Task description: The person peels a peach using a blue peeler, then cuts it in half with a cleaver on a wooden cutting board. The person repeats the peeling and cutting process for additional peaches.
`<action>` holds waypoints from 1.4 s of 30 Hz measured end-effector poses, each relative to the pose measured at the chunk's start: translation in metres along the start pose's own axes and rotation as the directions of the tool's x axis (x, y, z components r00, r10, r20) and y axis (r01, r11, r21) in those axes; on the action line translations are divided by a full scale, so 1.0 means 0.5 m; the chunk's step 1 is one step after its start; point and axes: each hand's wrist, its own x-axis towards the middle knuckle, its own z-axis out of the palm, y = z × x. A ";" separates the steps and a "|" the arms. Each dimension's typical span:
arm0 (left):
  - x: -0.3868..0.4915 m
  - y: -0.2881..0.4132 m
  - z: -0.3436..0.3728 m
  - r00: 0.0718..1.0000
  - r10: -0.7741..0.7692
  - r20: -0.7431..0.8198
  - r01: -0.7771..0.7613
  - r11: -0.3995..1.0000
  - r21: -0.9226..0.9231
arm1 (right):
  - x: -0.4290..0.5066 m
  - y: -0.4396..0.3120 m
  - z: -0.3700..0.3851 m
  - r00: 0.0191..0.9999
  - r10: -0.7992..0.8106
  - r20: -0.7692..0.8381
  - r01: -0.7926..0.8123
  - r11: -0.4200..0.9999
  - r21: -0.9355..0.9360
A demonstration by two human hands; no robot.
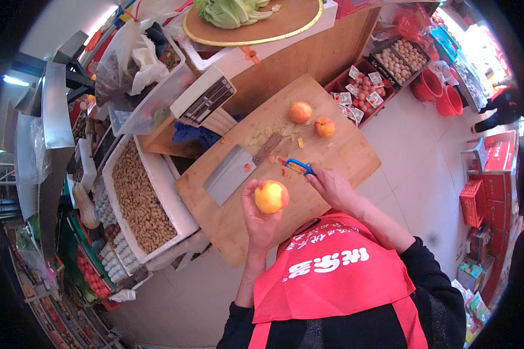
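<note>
A partly peeled peach (270,197) rests in my left hand (260,222), its yellow flesh bare on much of the side facing me. My right hand (332,185) grips a blue-handled peeler (300,167), held just beyond the peach and apart from it. Both hands are above a wooden board (340,152). On the board lies a cleaver (230,173) with a wooden handle (268,147), a scrap of red peel on its blade. Two unpeeled peaches (300,112) sit at the far side, beside a scatter of pale peelings (266,132).
A white foam box of peanuts (144,196) stands left of the board. Beyond the board are a red crate of eggs (367,91) with cards, a dark egg crate (400,61) and red buckets (449,101). A lettuce (233,13) lies on a round board above.
</note>
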 end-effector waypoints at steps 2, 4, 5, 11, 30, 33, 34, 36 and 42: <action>0.002 -0.006 -0.011 0.994 -0.081 -0.078 0.072 0.992 -0.103 | 0.001 0.023 0.025 0.981 -0.168 -0.093 0.170 0.985 0.014; 0.004 -0.013 -0.027 0.993 -0.086 -0.086 0.065 0.973 -0.221 | 0.007 0.047 0.055 0.970 -0.235 0.056 0.239 0.899 -0.367; 0.003 -0.016 -0.036 0.990 -0.110 -0.086 0.083 0.959 -0.271 | 0.010 0.058 0.066 0.956 -0.228 0.184 0.293 0.785 -0.546; -0.001 -0.030 -0.075 0.976 -0.217 -0.031 0.187 0.897 -0.402 | 0.004 0.028 0.055 0.975 -0.219 -0.038 0.206 0.955 -0.212; -0.002 -0.095 -0.033 0.966 -0.163 -0.199 0.142 0.983 -0.115 | -0.022 -0.117 0.034 0.979 -0.204 0.003 0.199 0.952 -0.234; -0.014 -0.080 -0.031 0.971 -0.169 -0.167 0.160 0.985 -0.068 | 0.000 -0.065 0.032 0.999 -0.046 0.006 0.046 0.980 -0.196; -0.015 -0.074 -0.031 0.970 -0.188 -0.157 0.182 0.982 -0.051 | 0.007 -0.043 0.020 0.999 0.018 0.026 -0.013 0.982 -0.190; -0.011 -0.067 -0.027 0.980 -0.153 -0.131 0.146 0.987 -0.061 | 0.009 -0.025 0.010 0.987 0.147 0.058 -0.134 0.974 -0.183; 0.001 -0.069 -0.021 0.975 -0.136 -0.174 0.124 0.989 -0.078 | -0.009 -0.105 0.004 0.998 -0.058 -0.036 0.059 0.998 0.036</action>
